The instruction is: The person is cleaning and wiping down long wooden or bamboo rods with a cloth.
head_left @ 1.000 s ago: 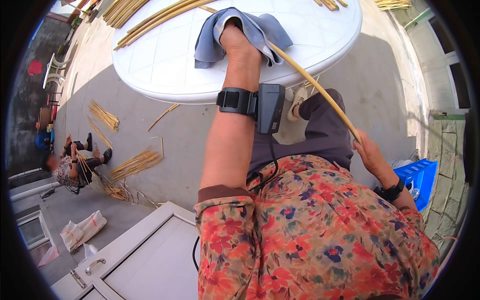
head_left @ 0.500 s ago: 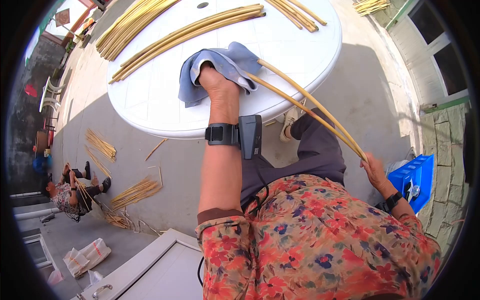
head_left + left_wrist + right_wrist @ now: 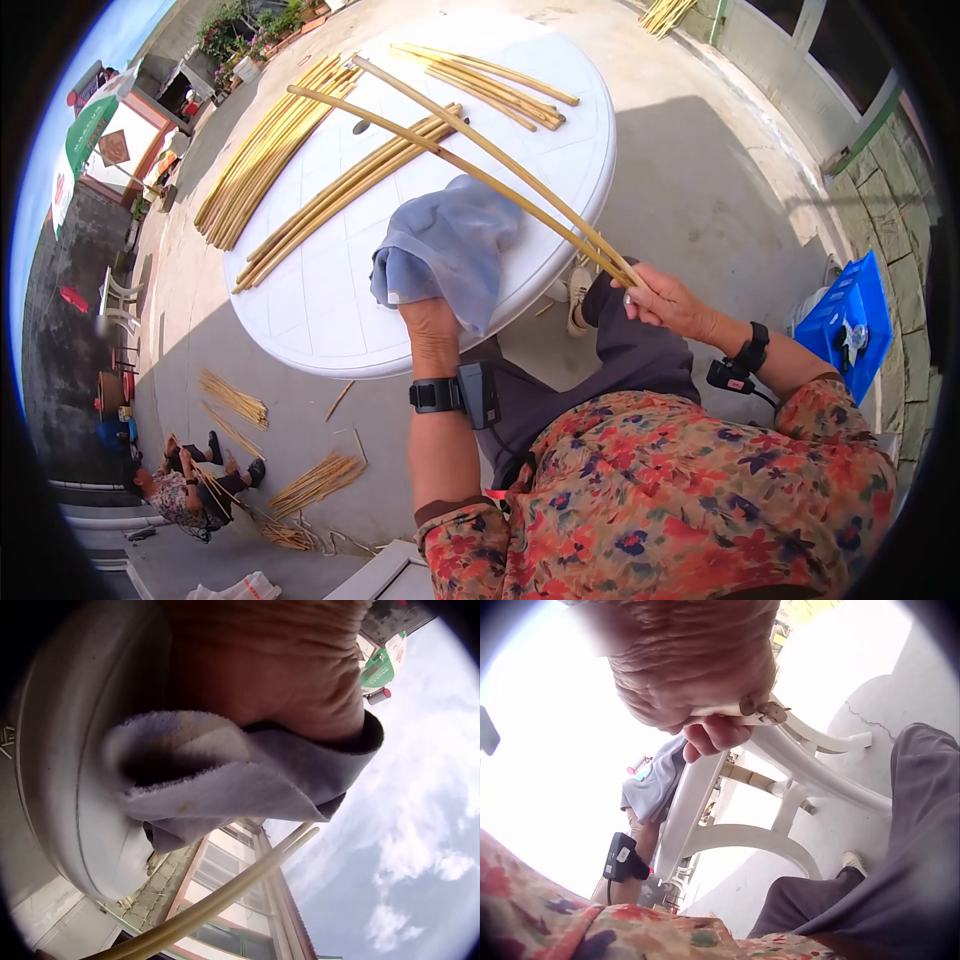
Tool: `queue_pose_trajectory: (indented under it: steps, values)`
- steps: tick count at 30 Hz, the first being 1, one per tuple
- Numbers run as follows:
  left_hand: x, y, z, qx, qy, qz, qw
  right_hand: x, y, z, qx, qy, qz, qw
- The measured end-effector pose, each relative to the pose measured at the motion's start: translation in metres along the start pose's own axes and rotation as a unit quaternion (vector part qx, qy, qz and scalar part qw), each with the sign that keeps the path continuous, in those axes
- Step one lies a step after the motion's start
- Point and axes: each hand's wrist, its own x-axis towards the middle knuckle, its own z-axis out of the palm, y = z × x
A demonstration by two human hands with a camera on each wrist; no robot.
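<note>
Two long, slightly bent tan sticks (image 3: pixel 540 213) slant up and left from my right hand (image 3: pixel 668 300), which grips them together near their lower ends. Their cut stick ends (image 3: pixel 772 714) poke out of the fist in the right wrist view. A grey-blue cloth (image 3: pixel 450 235) covers the fingers of my left hand (image 3: pixel 430 318), at the near edge of the white table (image 3: pixel 330 335). In the left wrist view the cloth (image 3: pixel 217 784) wraps round that hand, and the sticks (image 3: pixel 217 892) pass outside its folds.
Bundles of similar sticks (image 3: pixel 275 155) lie on the table, with a smaller group (image 3: pixel 495 85) at its far side. A blue crate (image 3: pixel 850 320) stands at my right. On the ground at left, a seated person (image 3: pixel 190 490) handles sticks beside more piles (image 3: pixel 315 485).
The cloth was around the sticks; now they are out of it and lifted across above the table. My right hand has come forward and left. The head view has tilted up.
</note>
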Motion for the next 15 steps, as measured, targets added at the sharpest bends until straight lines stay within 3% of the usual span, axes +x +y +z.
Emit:
queue_pose_trajectory:
  steps: [3,5,9,13,15]
  values:
    - [-0.01,-0.008,-0.004,0.025,-0.006,-0.02,0.999,0.04,-0.023,0.022,0.058,-0.098,0.007,0.993]
    - [-0.01,-0.013,-0.014,-0.011,-0.063,-0.061,0.996,0.058,-0.034,0.038,0.083,-0.143,0.015,0.986]
    - [-0.005,-0.023,-0.022,0.018,-0.04,-0.041,0.998,0.077,-0.031,0.056,0.162,-0.236,0.066,0.956]
    - [0.001,-0.026,-0.01,0.102,0.022,0.0,0.994,0.077,-0.026,0.059,0.147,-0.229,0.1,0.957]
    - [-0.001,-0.026,0.0,0.117,0.013,0.018,0.993,0.073,-0.024,0.058,0.13,-0.221,0.098,0.962]
